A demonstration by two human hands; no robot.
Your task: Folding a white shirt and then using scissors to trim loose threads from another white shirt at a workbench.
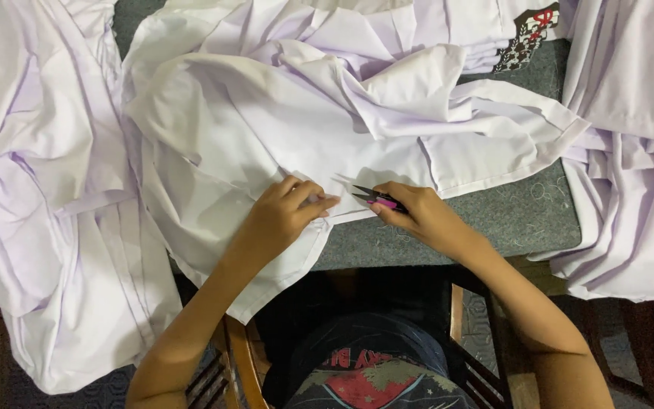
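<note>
**Trimming at the hem of a white garment**

The left hand [285, 212] is curled closed, pinching the edge of the white garment [266, 129] against the grey table [509, 220]. The right hand [418, 212] is closed around a small pair of thread snips [376, 198] with a pink handle, its dark blades pointing toward the left hand's fingertips and lying just beside the cloth edge.

To do this well, my judgement is that the pinched edge should be kept taut and flat between the two hands, so only the stray thread meets the blades and not the cloth itself. The tips look close to the left fingers, so short, shallow cuts with the fingers held just clear would be safest.

The garment is thin, pale white cloth with a faint lilac cast, heavily creased and bunched beyond both hands, with a stitched hem running out to the right of the right hand. Its near corner hangs over the table edge below the left hand. More white cloth [47, 189] lies heaped well to the left of the left hand, and another pile [630, 174] drapes off the table to the right of the right hand.
</note>
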